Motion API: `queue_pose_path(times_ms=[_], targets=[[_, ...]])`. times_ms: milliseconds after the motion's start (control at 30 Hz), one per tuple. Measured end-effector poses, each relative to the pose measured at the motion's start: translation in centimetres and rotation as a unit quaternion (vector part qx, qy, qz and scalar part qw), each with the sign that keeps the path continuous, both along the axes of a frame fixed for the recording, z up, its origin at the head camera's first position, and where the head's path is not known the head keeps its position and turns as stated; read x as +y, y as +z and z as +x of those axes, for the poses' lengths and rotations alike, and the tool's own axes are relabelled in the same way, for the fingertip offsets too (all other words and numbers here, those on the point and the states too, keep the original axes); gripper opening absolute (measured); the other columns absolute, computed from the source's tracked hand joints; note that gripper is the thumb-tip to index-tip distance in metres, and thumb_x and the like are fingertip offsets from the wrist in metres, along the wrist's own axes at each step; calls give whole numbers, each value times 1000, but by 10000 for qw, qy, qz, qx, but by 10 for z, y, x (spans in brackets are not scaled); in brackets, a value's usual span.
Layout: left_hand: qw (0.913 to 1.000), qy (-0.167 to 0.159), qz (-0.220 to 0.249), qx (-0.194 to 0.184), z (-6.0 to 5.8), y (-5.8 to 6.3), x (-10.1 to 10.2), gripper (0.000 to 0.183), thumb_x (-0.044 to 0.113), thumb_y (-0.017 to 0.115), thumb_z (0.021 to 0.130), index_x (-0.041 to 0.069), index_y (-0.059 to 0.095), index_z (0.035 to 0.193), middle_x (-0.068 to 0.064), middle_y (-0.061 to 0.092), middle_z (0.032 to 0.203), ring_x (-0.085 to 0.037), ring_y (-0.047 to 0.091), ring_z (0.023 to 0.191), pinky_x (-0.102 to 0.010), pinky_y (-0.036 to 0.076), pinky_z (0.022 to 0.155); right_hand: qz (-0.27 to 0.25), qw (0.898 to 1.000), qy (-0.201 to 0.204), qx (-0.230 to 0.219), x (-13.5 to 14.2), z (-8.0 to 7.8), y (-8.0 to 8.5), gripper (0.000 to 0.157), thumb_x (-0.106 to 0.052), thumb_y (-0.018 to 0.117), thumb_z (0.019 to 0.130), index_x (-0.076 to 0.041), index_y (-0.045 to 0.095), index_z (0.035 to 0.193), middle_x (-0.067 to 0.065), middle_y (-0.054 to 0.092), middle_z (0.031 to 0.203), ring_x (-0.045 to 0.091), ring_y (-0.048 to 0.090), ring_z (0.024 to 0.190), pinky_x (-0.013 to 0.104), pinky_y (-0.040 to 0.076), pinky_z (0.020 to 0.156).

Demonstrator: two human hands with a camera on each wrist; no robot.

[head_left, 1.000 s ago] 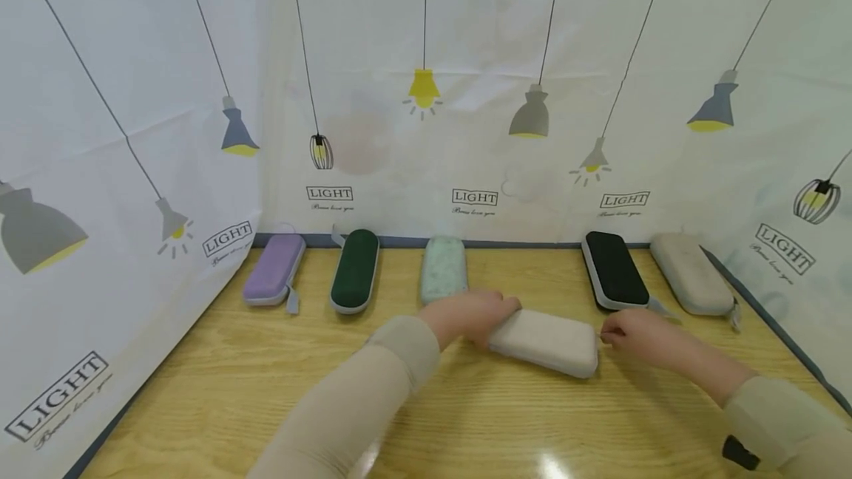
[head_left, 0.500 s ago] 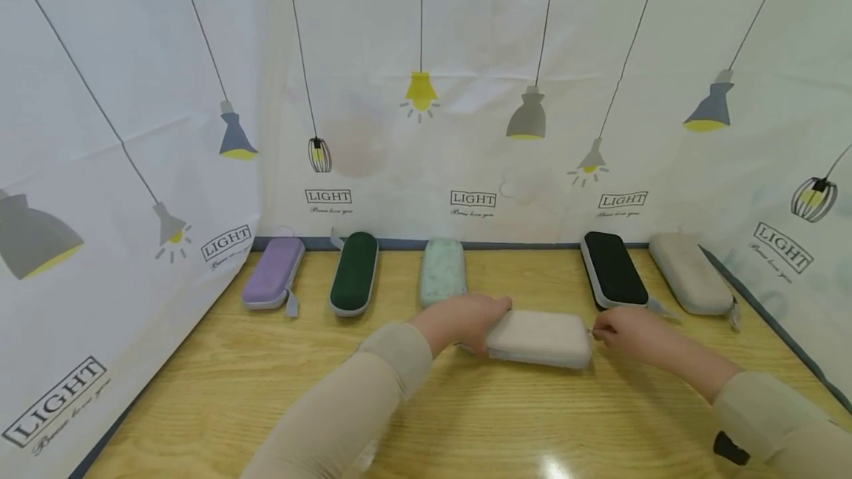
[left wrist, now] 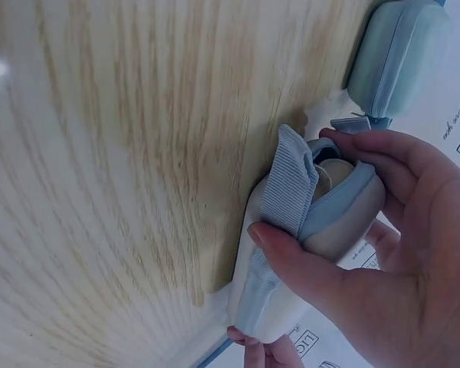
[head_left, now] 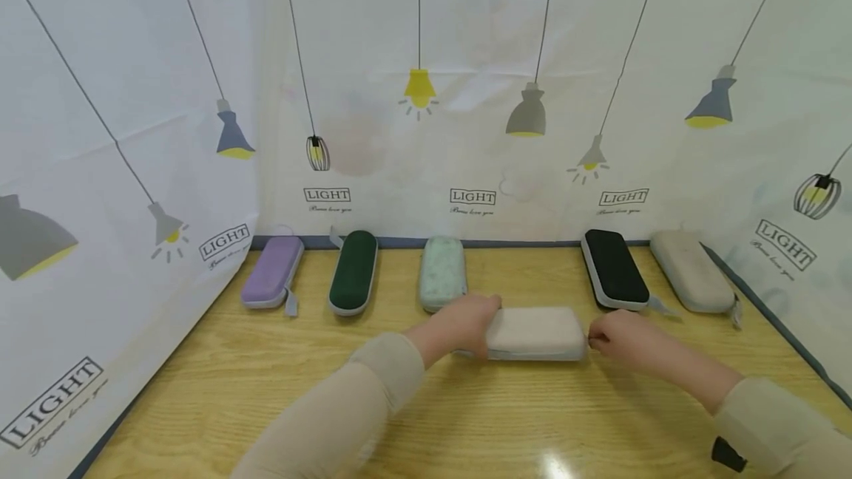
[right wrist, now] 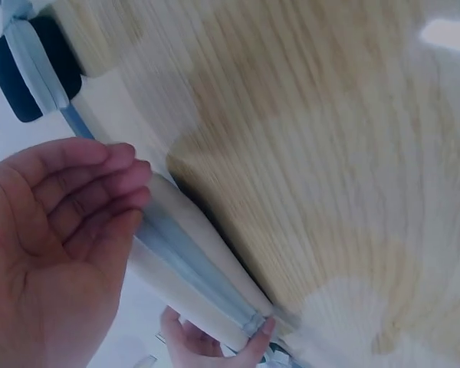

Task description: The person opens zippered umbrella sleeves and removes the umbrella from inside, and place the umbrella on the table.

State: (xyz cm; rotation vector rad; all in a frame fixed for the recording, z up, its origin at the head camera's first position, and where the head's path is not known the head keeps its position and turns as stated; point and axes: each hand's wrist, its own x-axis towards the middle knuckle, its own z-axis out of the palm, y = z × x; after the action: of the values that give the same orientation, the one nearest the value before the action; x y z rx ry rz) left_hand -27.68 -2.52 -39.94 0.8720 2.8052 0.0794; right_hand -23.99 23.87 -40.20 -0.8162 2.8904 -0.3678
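Observation:
A beige hard zip case (head_left: 532, 327) with a grey-blue zip band lies crosswise before me. My left hand (head_left: 459, 325) grips its left end; in the left wrist view the thumb presses a grey-blue ribbon tab (left wrist: 290, 180), and beside it the shell halves part at a gap with a pale rounded surface inside. At the right end, my right hand (head_left: 629, 340) has thumb and curled fingers together on the small zip pull, mostly hidden by the fingertips. Along the near side, the zip band (right wrist: 192, 261) runs between the hands.
At the back of the wooden table (head_left: 506, 420) stands a row of similar cases: purple (head_left: 273, 270), dark green (head_left: 353, 272), mint (head_left: 442, 272), black (head_left: 615, 268) and another beige case (head_left: 692, 272). A printed cloth (head_left: 373, 94) encloses the back and sides.
The beige case has turned so its right end swings away from me and it now lies nearly level across the view. Both hands have shifted slightly left, keeping their places at its ends.

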Motion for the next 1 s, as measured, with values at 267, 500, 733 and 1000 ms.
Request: queue_pose_path(times_ms=[267,500,733,1000], targets=[[9995,271,100,157,1,1,-3,73,28,85,53,11,49,115,1,58,91,-11,54,76,-24,45,66,-333,9988,43,-343,-5,0,-1,11,-12,59,85,-12,63,74,-10,48,61,3,37,52,22,35,49],[9981,534,59,313,7,1,-1,74,28,84,54,9,49,116,0,59,89,-12,55,73,-25,46,64,-257,9993,250,60,-26,-2,-8,19,-9,60,84,-14,55,67,-9,43,58,5,37,53,25,35,50],[9961,724,-41,496,13,-1,1,79,32,84,54,8,47,120,-3,60,90,-15,56,75,-27,47,62,-244,9989,269,300,-47,5,-11,19,-11,60,84,-16,54,67,-10,46,59,6,39,54,26,36,51],[9948,819,-118,596,17,-1,4,83,41,81,57,6,43,123,-4,61,90,-16,57,74,-28,46,61,-392,9964,607,436,-73,7,-13,18,-8,62,82,-14,56,66,-11,49,61,5,43,55,25,39,52]])
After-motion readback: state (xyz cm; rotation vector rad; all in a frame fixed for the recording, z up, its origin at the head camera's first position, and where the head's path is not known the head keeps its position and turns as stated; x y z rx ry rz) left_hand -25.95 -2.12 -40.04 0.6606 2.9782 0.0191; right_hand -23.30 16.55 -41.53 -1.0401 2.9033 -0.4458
